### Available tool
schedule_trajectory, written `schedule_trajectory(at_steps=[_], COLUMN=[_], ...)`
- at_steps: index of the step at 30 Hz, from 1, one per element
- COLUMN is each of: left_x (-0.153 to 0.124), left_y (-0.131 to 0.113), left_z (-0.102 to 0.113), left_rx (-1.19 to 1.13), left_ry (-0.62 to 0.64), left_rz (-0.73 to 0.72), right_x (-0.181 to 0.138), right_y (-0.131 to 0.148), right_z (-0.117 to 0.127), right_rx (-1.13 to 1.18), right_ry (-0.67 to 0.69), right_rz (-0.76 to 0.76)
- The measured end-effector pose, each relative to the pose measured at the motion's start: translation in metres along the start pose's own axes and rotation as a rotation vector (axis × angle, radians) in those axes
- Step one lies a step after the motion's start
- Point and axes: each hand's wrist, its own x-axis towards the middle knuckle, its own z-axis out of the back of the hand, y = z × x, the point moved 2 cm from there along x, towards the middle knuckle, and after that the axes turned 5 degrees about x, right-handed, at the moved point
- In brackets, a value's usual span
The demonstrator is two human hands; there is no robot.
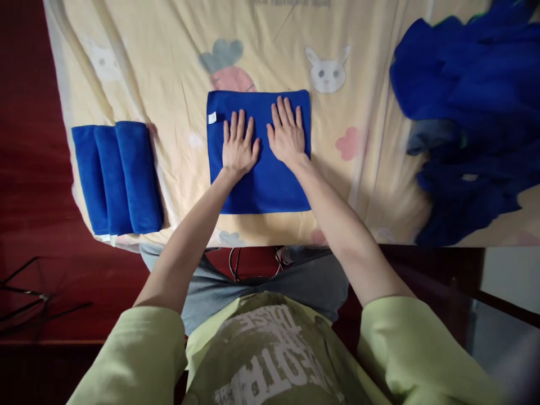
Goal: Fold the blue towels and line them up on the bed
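Note:
A blue cloth towel [261, 188] lies spread flat in front of me, with a small white tag [211, 117] at its left edge. My left hand [239, 143] rests palm down on the towel's left half, fingers stretched out. On its upper right part lies my right hand [287, 130], also flat with fingers extended. Neither hand grips anything. Off to the left, several folded blue towels [137, 180] overlap in a row. A loose, crumpled heap of blue cloths [472, 90] sits at the right.
Beneath everything is a pale yellow sheet [177, 73] printed with rabbits, carrots and flowers, wrinkled at the left. Its front edge runs just before my legs. Dark red floor [29, 185] shows at the left, with a thin black metal stand [40, 295] on it.

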Motion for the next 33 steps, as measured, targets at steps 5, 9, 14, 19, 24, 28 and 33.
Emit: schedule_trajectory(at_steps=[5, 9, 14, 19, 24, 28, 33], left_x=[-0.063, -0.094, -0.124, -0.151, -0.178, -0.202, -0.222], left_y=[-0.038, -0.047, -0.043, -0.029, -0.005, 0.011, 0.02], left_z=[0.006, 0.016, 0.029, 0.042, 0.061, 0.075, 0.086], left_rx=[0.042, 0.039, 0.022, -0.02, -0.019, 0.053, 0.067], left_ry=[0.129, 0.217, 0.33, 0.455, 0.436, 0.385, 0.343], left_rz=[-0.173, -0.284, -0.462, -0.563, -0.475, -0.352, -0.281], right_x=[-0.042, -0.08, -0.138, -0.189, -0.216, -0.226, -0.242], right_y=[0.019, 0.029, 0.038, 0.029, 0.013, 0.008, 0.006], right_z=[0.001, 0.014, 0.031, 0.039, 0.044, 0.048, 0.052], right_rx=[0.022, 0.024, 0.02, 0.046, 0.051, 0.057, 0.093], right_ry=[0.108, 0.169, 0.273, 0.343, 0.421, 0.404, 0.306], right_rz=[0.177, 0.258, 0.35, 0.376, 0.391, 0.372, 0.356])
